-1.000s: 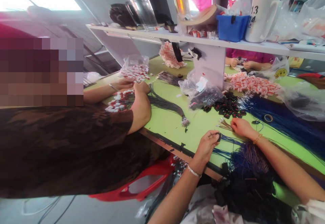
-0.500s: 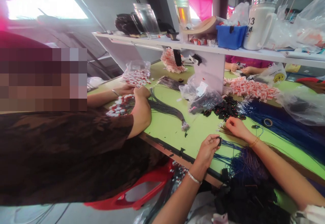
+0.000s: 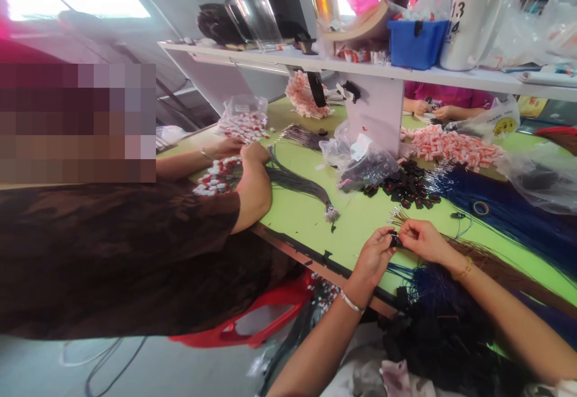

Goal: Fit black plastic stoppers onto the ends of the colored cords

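Observation:
My left hand [image 3: 375, 254] pinches a small black plastic connector housing [image 3: 394, 239] above the near edge of the green table. Fingers closed, my right hand [image 3: 422, 239] meets it from the right and holds a thin wire at the housing; the wire itself is mostly hidden. Just behind my right hand lie brown wires [image 3: 397, 215] with bare metal terminals at their tips. Blue wires [image 3: 403, 272] run beneath my hands. Beyond them is a heap of black connector housings [image 3: 412, 185].
At left a co-worker's hands [image 3: 255, 154] work beside red-and-white connectors [image 3: 219, 176]. A bundle of dark wires [image 3: 302, 184] lies mid-table. Behind stand a plastic bag [image 3: 360, 160], pink-white connectors [image 3: 455, 146] and a shelf [image 3: 279, 60] with a blue bin [image 3: 417, 44]. Long blue wires [image 3: 509, 217] stretch right.
My right hand has moved from the brown wire tips toward me and left, meeting the black connector housing in my left hand. The view has shifted slightly.

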### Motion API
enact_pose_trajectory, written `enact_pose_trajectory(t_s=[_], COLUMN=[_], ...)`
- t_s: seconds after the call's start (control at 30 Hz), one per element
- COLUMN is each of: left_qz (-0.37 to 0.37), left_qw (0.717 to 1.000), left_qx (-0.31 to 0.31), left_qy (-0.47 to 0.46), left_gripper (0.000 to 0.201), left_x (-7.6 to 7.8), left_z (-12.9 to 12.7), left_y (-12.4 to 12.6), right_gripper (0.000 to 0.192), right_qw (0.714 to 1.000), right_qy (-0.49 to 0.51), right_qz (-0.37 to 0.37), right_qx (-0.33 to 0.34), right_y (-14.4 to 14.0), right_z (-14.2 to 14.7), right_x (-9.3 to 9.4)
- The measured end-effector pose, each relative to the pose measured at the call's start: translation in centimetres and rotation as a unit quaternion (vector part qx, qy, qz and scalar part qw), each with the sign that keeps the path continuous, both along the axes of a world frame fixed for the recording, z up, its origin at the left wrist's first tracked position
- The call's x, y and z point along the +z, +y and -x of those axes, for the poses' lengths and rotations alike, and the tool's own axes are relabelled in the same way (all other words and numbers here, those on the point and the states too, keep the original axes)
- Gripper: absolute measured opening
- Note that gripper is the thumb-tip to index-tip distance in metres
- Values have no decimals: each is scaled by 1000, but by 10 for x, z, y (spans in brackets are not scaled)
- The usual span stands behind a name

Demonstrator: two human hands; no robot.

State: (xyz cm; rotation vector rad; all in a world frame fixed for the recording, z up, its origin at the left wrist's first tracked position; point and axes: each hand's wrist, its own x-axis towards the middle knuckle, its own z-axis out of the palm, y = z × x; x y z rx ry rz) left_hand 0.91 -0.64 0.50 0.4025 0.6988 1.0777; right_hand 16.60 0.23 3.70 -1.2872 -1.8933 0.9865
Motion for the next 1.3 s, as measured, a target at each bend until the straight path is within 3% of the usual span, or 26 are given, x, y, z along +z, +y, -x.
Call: enact_pose_trajectory(t_s=[0.17, 0.5, 0.7, 0.93, 1.03, 1.2, 1.3], left_qz=[4, 1, -1, -48, -78, -47, -50], left_qw=[1000, 1000, 1000, 993, 983, 990, 987], left_qx=[0, -8, -6, 34, 55, 39, 42], left_qy=[-8, 0, 9, 104, 157, 129, 144], left_gripper=[31, 31, 32, 32, 30, 31, 31], left_x=[-1, 0, 1, 0, 0, 5, 3], left_z=[0, -1, -2, -7, -10, -10, -9], left_y=[-1, -2, -4, -7, -7, -6, -4], right_gripper=[14, 17, 18, 23, 22, 19, 17], right_qw=[986, 974, 980, 997, 998, 997, 993], right_qy=[-123, -195, -171, -37, -40, -76, -106], right_qz=[-103, -84, -59, 39, 23, -27, -35], right_qx=[-44, -77, -88, -56, -48, -13, -29], right_y=[-7, -9, -9, -2, -2, -5, -6], right_z=[1, 3, 2, -2, -3, -2, 2], right_x=[3, 2, 2, -11, -9, -1, -2])
